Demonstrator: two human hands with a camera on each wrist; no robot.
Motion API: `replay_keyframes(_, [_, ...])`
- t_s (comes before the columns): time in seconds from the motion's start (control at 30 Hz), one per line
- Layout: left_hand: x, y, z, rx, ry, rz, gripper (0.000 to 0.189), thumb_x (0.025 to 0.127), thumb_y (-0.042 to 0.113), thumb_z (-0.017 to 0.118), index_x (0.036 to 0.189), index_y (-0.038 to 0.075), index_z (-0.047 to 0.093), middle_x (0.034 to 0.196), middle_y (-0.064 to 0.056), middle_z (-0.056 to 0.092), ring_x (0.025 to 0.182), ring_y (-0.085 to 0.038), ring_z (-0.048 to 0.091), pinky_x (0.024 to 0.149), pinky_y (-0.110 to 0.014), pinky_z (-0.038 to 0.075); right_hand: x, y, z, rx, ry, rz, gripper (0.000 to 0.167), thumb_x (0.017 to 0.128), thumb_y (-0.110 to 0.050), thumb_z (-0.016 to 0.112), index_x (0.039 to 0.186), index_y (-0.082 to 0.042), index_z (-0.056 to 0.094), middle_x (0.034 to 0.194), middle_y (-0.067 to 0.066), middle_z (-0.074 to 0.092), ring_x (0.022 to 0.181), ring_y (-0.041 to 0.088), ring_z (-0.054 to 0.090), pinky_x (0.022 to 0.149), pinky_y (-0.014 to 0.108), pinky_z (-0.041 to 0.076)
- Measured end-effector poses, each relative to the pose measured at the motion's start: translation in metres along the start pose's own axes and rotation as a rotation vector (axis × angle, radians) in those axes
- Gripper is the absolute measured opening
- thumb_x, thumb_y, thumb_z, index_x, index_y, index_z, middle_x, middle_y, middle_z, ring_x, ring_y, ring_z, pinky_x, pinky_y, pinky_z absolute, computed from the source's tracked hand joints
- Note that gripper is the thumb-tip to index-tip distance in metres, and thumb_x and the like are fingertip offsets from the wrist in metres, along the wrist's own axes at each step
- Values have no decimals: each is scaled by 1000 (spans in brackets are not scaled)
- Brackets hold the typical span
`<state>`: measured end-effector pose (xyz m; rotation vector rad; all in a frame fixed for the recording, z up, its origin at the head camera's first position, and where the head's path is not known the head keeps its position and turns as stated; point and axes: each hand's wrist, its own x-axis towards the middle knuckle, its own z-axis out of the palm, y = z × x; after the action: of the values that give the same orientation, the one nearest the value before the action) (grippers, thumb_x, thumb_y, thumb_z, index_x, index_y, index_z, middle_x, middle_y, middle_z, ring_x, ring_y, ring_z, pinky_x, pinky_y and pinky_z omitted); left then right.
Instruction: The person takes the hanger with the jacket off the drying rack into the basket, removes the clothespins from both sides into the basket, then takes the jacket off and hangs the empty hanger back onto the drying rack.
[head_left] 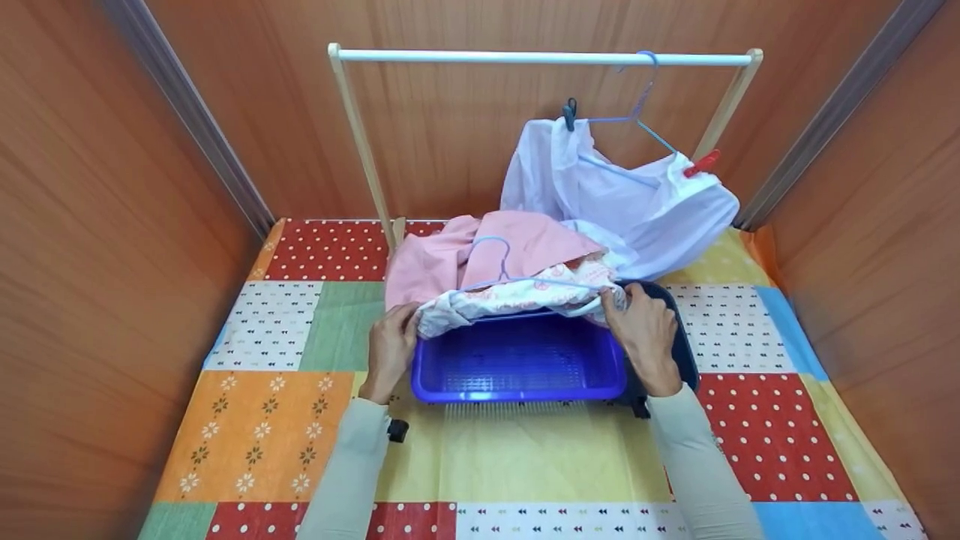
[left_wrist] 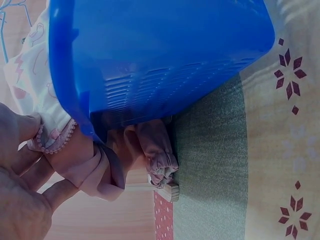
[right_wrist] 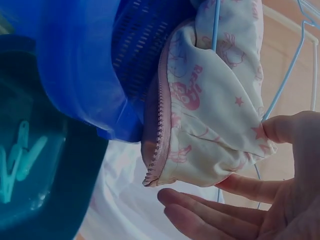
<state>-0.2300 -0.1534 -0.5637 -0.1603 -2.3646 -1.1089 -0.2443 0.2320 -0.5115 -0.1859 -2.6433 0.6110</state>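
Note:
A pink jacket point(head_left: 517, 240) with white printed lining point(head_left: 510, 301) and a zip lies over the back of a blue-violet basket point(head_left: 517, 394). A light-blue hanger point(head_left: 505, 259) lies along the lining, its hook pointing up. My left hand point(head_left: 390, 349) pinches the jacket's left edge beside the basket's rim. The jacket's right end is held by my right hand point(head_left: 643, 334), thumb and index finger pinching the printed cloth point(right_wrist: 215, 120); the other fingers are extended below it. Pink cloth point(left_wrist: 95, 167) hangs under the left fingers.
A white shirt point(head_left: 630, 202) hangs from the rack's rail point(head_left: 525, 57), clipped by a black peg point(head_left: 570, 114) and a red peg point(head_left: 702, 163). Right of the basket stands a dark bin point(head_left: 681, 352) containing turquoise pegs point(right_wrist: 22, 155). Wooden walls point(head_left: 75, 247) enclose both sides.

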Motion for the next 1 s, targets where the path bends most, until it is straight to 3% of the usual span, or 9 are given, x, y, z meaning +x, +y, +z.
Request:
replay_keyframes(0.37, [1, -1, -1, 11, -6, -5, 17, 92, 6, 65, 106, 2, 74, 99, -13, 75, 93, -29, 71, 83, -44, 56, 5, 1, 1, 145, 43, -92, 29, 95, -22, 54, 89, 0, 71, 71, 20, 68, 70, 44, 66, 68, 59, 49])
replay_keyframes(0.5, [1, -1, -1, 10, -6, -17, 17, 92, 5, 66, 106, 2, 74, 99, -13, 75, 93, -29, 72, 84, -44, 56, 7, 4, -1, 184, 71, -153, 31, 95, -17, 56, 70, -2, 63, 57, 14, 57, 55, 37, 56, 59, 52, 45])
replay_keyframes(0.6, [1, -2, -2, 10, -12, -29, 17, 92, 6, 66, 107, 3, 74, 100, -13, 75, 94, -29, 72, 85, -44, 56, 9, 7, -2, 218, 81, -175, 32, 94, -14, 57, 65, -2, 60, 54, 12, 54, 53, 33, 51, 55, 46, 40])
replay_keyframes(0.8, [1, -4, -3, 7, -11, -28, 18, 93, 6, 66, 108, 2, 74, 100, -14, 75, 94, -31, 72, 84, -45, 56, 13, 12, -11, 310, -14, -89, 23, 94, -16, 61, 86, 0, 75, 68, 15, 67, 59, 26, 56, 54, 34, 39])
replay_keyframes(0.9, [1, -6, -3, 11, 2, -20, 18, 92, 7, 66, 108, 1, 74, 99, -14, 75, 93, -31, 72, 82, -45, 57, 14, 13, -17, 370, -100, -31, 23, 96, -16, 61, 94, 2, 76, 75, 18, 71, 57, 12, 55, 53, 23, 42])
replay_keyframes(1.0, [1, -6, -3, 10, 11, -18, 18, 92, 7, 66, 107, 1, 74, 97, -15, 75, 91, -31, 72, 81, -45, 57, 16, 14, -21, 462, -188, 22, 25, 98, -14, 59, 104, 5, 73, 88, 23, 74, 60, 0, 61, 55, 17, 52])
